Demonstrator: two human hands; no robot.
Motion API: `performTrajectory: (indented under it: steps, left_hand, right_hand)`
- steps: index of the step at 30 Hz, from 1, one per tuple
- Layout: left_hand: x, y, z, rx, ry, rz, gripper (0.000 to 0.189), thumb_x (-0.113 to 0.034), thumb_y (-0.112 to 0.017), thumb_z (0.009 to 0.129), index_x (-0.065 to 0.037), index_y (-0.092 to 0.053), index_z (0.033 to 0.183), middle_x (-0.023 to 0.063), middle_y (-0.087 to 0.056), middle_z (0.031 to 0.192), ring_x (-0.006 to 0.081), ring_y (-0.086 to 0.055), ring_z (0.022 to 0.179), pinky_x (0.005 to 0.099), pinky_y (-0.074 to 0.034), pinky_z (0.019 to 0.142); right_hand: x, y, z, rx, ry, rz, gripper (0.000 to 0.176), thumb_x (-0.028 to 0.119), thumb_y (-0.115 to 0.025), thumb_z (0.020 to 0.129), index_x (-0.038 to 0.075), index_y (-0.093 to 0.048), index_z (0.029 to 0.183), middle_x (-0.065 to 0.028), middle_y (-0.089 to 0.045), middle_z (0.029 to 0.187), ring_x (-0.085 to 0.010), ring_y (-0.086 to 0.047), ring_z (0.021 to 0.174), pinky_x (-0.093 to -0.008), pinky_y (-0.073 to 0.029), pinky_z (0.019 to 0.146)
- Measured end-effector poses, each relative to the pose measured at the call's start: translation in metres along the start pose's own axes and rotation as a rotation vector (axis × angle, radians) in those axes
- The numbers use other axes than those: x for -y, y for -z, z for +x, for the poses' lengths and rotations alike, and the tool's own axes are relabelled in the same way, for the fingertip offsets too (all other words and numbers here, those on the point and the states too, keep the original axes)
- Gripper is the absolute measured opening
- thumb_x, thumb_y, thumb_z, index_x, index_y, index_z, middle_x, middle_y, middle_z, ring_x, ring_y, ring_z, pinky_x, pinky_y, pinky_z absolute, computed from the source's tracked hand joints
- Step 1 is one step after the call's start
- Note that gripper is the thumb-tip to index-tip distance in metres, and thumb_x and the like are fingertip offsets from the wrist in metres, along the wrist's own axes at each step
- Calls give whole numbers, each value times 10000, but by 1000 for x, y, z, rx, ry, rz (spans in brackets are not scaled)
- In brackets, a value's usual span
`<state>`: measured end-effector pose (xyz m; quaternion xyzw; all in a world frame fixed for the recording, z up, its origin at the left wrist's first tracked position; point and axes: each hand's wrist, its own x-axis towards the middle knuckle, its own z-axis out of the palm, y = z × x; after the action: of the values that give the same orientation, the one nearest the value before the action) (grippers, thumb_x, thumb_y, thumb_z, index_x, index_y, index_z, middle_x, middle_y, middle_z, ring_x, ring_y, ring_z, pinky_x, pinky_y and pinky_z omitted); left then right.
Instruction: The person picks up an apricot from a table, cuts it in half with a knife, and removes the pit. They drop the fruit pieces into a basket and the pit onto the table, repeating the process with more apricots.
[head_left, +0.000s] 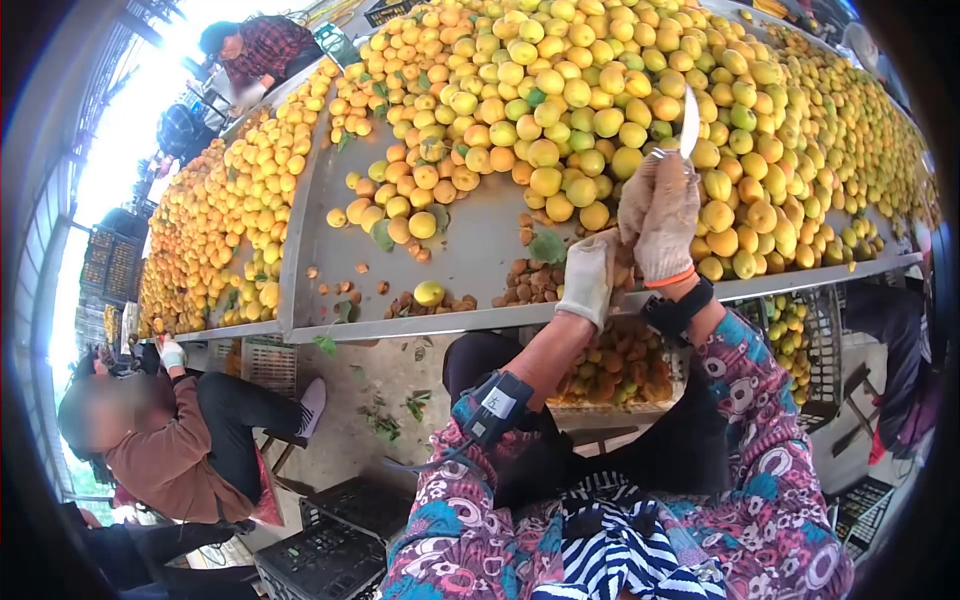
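Note:
My right hand (667, 215), in a soiled pale work glove, grips a small knife (690, 125) whose blade points up over the heaped apricots. Close below and to the left, my left hand (592, 275) is curled at the table's front edge, also gloved. Its fingers are partly hidden by the right hand, so what it holds does not show. Ripe yellow-orange apricots (560, 115) lie in a deep pile just past both hands. Brown apricot pits (530, 285) are gathered beside my left hand. Under my hands, a crate (610, 405) contains orange-brown fruit pieces.
The metal table (350, 250) has a raised divider on the left, with more apricots beyond. A single yellow apricot (429, 293) lies near the front rim. One person (180, 440) sits at left, another (262, 55) works across the table. Black crates (325, 550) stand on the floor.

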<state>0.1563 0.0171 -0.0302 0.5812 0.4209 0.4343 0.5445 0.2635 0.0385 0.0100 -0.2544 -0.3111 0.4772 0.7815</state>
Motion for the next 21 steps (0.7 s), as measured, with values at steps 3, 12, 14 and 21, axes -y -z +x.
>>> performTrajectory:
  steps: [3,12,14,21]
  left_hand:
    - [2,-1,8,49,393,-446,303,-330,-456,951,-43,-553,936,33,-530,667,134,-513,515,290,-413,477]
    - [-29,16,15,107,319,-510,307,-319,-419,967,-45,-552,1009,30,-554,772,91,-544,603,239,-422,514]
    - [-16,22,21,78,230,-370,225,-232,-451,957,-40,-556,1006,43,-561,794,129,-561,663,274,-448,565]
    - [7,22,32,-211,-104,69,346,-360,-416,960,-65,-586,900,54,-585,757,131,-575,684,289,-447,588]
  right_hand:
    - [1,-4,8,-235,-163,70,288,395,-487,959,134,-565,1052,7,-390,498,-121,-294,307,-274,-260,286]
    - [-22,-2,30,-273,-407,268,275,421,-434,975,206,-556,854,62,-306,494,-112,-231,328,-289,-192,318]
    - [-20,-4,25,-225,-414,260,254,386,-447,980,181,-557,879,49,-359,527,-108,-290,353,-283,-229,329]
    - [-24,4,11,-130,-160,-190,173,240,-535,960,70,-557,985,21,-534,727,-46,-451,498,-196,-324,406]
